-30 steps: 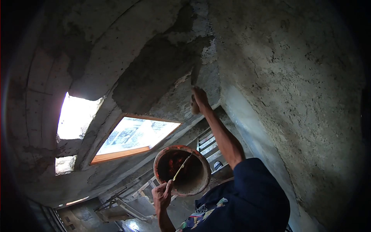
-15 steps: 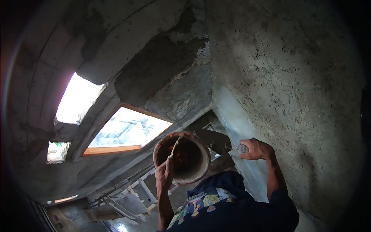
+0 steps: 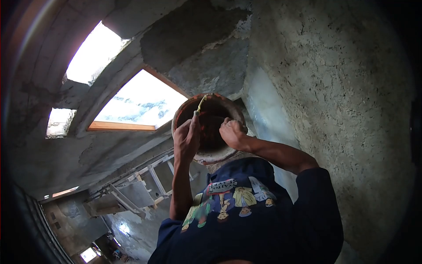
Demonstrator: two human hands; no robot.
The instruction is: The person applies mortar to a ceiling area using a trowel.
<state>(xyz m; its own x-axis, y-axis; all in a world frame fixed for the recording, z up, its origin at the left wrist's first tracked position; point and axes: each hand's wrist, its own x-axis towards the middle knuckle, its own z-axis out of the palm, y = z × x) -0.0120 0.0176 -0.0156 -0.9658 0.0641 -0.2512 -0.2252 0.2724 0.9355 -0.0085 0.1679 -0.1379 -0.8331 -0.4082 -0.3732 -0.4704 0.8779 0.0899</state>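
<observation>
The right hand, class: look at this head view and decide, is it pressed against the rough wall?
No, the right hand is at the mouth of the bucket, apart from the rough wall.

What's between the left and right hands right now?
In the head view, the open mouth of the bucket lies between the left hand and the right hand; its inside is too dark to make out fully.

Our left hand (image 3: 187,137) has its fingers (image 3: 194,124) curled; near them, our right hand (image 3: 233,133) is fisted, its elbow (image 3: 311,163) bent.
</observation>
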